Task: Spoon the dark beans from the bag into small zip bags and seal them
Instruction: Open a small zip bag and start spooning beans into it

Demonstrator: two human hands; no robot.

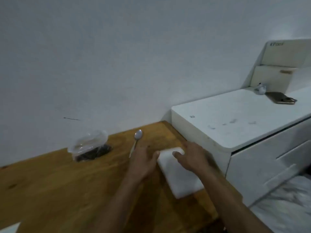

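Observation:
A clear plastic bag with dark beans (91, 151) stands open on the wooden table (58, 182) near the wall. A metal spoon (136, 140) lies on the table to its right, bowl toward the wall. A whitish stack of small zip bags (175, 174) lies flat near the table's right edge. My left hand (143, 161) rests at the stack's left side, thumb touching its far corner. My right hand (191, 157) lies on top of the stack, fingers spread over its far end. The picture is blurred.
A white cabinet (235, 128) with drawers stands against the table's right edge, higher than the tabletop. A phone (281, 98) and a small crumpled object lie on top of it. White bedding shows at the lower right. The wall runs behind the table.

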